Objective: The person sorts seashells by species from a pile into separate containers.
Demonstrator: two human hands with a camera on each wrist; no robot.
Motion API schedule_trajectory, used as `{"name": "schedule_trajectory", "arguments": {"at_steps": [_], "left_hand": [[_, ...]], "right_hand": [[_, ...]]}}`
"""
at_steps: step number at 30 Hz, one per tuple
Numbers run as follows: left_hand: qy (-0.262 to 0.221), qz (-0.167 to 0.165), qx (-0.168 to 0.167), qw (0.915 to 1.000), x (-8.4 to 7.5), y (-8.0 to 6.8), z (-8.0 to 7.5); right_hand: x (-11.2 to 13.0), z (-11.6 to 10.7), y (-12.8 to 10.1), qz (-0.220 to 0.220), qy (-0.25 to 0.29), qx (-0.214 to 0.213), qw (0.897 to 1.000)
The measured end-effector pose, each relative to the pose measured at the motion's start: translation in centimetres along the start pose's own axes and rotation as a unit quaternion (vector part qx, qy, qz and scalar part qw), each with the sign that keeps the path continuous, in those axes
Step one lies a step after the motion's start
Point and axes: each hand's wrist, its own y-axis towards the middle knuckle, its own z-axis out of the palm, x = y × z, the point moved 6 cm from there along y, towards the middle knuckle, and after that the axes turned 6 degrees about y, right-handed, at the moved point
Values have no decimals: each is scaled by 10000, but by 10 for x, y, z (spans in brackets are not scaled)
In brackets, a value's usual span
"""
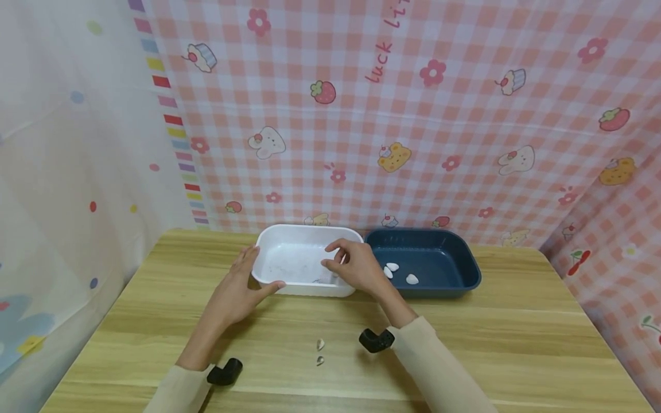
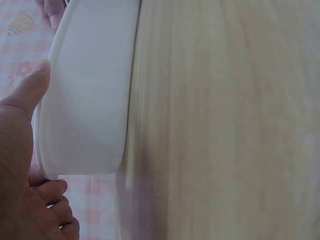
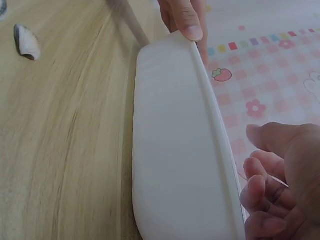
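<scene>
Gripping the white tub (image 1: pixel 289 261) by its near-left corner w/ the left hand (image 1: pixel 234 289), its long axis running left-right across the desk (image 1: pixel 506 338), while the right hand (image 1: pixel 356 265) hovers over the right end, fingers loosely curled, holding nothing afaict.

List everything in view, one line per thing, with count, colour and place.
white tub: 1, white, far middle of table, left of the blue tub
blue tub: 1, dark blue, touching the white tub's right side
white pieces: 3, white, inside the blue tub
small shells: 2, pale grey, on the table near the person
table: 1, light wood
backdrop cloth: pink check, behind the table
left hand: grips the white tub's left rim
right hand: curled over the white tub's right end
</scene>
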Motion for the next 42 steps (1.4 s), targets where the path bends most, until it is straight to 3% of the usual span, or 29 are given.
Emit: {"name": "schedule_trajectory", "arguments": {"at_steps": [6,21,30,42], "left_hand": [[-2,10,-10,10000,0,0,1],[64,-37,-22,10000,0,0,0],[57,-36,-32,10000,0,1,-1],[46,-11,-21,10000,1,0,0]], "right_hand": [[2,-3,-8,-187,90,-50,9998],[17,3,-35,-634,198,411,9969],[19,10,-51,-683,78,576,9960],[10,24,-70,-644,512,999,9916]]}}
